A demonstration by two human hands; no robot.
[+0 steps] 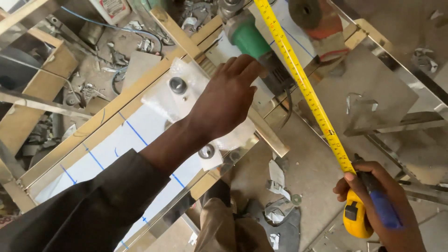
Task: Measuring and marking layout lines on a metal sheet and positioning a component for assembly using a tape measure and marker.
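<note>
The tape measure [359,214], a yellow case with a blue grip, sits in the right hand [380,210], whose fingers are wrapped tight around the case, thumb pressing at the mouth where the blade leaves it. From that grip the yellow blade [303,84] runs up and away, already drawn out a long way, crossing above the shiny metal frame [266,135] and passing out of the top of the view, so its hooked end cannot be seen. The left hand [224,100] is stretched forward, well apart from the case and left of the blade, fingers together and flat, their tips at the dark body of a green angle grinder [254,42] that lies on the frame; whether it presses the tool or only rests there cannot be told. Under that wrist lies a clear plastic bag [184,88] with round metal fittings. Judging by this, the pulling-out of the blade is done, while laying it flat along a frame edge seems not yet done: the blade hangs in the air above the work.
</note>
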